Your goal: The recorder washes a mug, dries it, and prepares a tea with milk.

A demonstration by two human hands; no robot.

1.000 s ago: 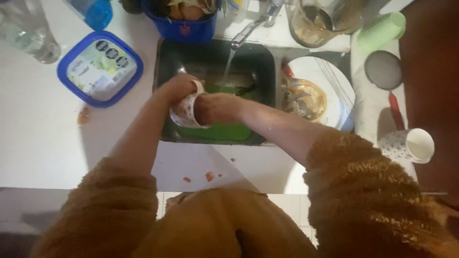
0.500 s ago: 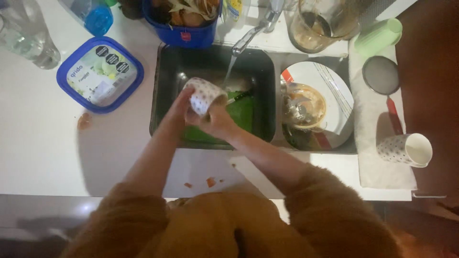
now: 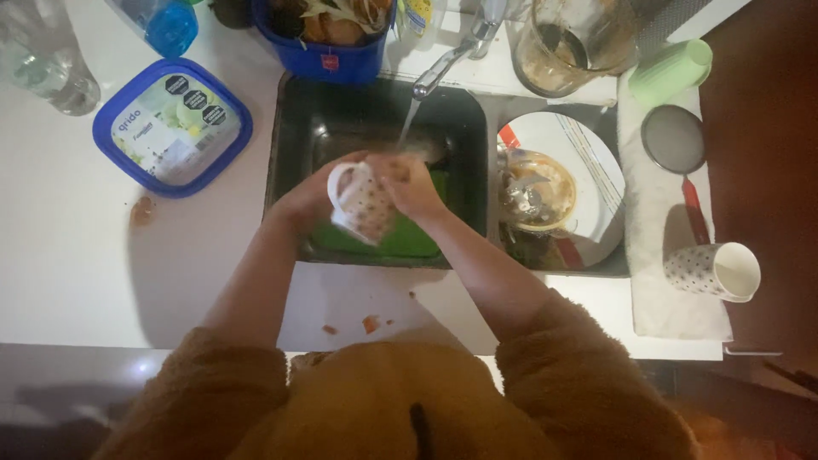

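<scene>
Over the dark sink [image 3: 290, 153] I hold a white dotted mug [image 3: 362, 203] between both hands. My left hand [image 3: 311, 198] grips it from the left, by the handle side. My right hand [image 3: 413, 183] closes on its upper right side. Water runs from the tap [image 3: 443, 60] straight down onto the mug and my fingers. A green thing [image 3: 400, 240] lies in the sink bottom under the mug.
A blue lidded tub [image 3: 172, 126] and a clear bottle [image 3: 43, 60] sit on the white counter at left. A dirty plate [image 3: 588, 170] with a greasy bowl [image 3: 537, 192] fills the right basin. A second dotted mug [image 3: 714, 271], a strainer [image 3: 675, 140] and a green cup [image 3: 673, 70] lie on a towel at right.
Both hands lifted the mug out of the sink bottom and turned it, bringing it up under the running water.
</scene>
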